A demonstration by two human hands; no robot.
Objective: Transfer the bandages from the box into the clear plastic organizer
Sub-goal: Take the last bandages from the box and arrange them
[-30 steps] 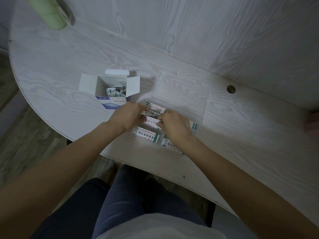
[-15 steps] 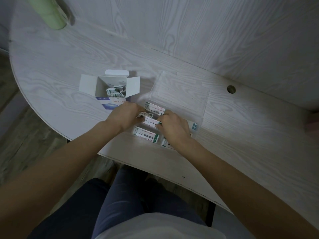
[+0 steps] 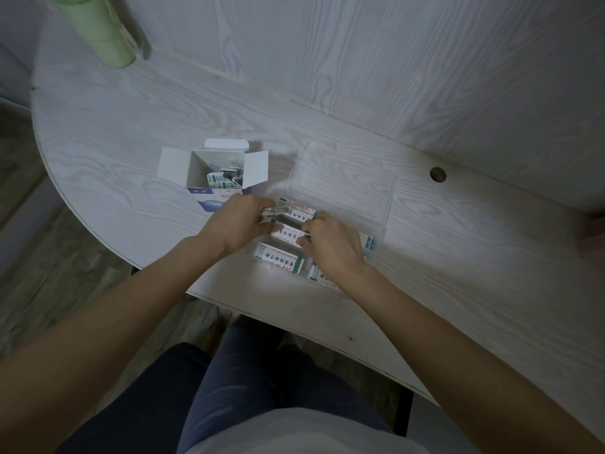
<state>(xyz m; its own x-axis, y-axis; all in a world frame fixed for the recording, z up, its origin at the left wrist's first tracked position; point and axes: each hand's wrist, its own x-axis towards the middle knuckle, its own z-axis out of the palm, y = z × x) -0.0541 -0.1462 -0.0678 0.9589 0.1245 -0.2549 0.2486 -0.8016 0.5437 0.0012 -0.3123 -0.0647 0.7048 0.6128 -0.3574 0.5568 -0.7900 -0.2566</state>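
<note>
Holding a thin stack of bandages in our left hand, we pinch one with the right hand over the organizer; the box lies beyond the left hand

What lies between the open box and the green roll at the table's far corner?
Nothing: in the head view the tabletop is bare wood grain from the box to the green roll.

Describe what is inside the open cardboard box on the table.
A few wrapped bandages lie inside the open box; its near wall hides the bottom, so the full count cannot be seen.
</note>
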